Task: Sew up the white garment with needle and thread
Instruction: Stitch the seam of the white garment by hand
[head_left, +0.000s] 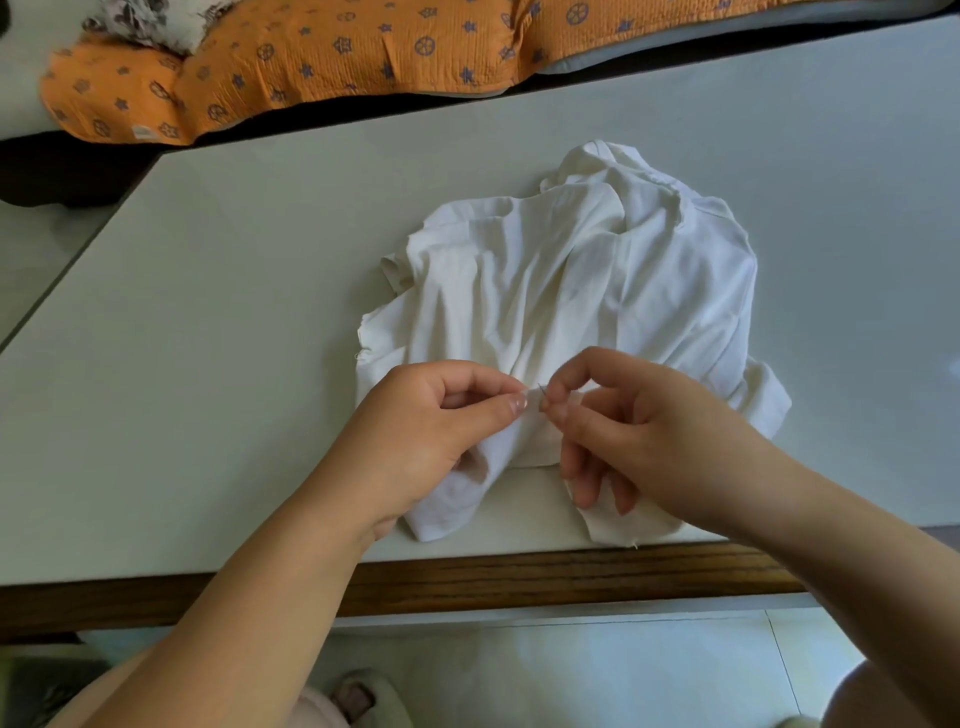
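You are pinching a fold of the white garment (571, 270), crumpled on the table (208, 312), in your left hand (431, 415) while your right hand (639, 421) is pinching the needle (542, 391) against it; stitching seems underway, extent unclear

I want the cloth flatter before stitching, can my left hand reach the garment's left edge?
Probably yes: nothing lies between the left hand and that edge of the white garment. But it is pinching a fold beside the needle, so it must let go first.
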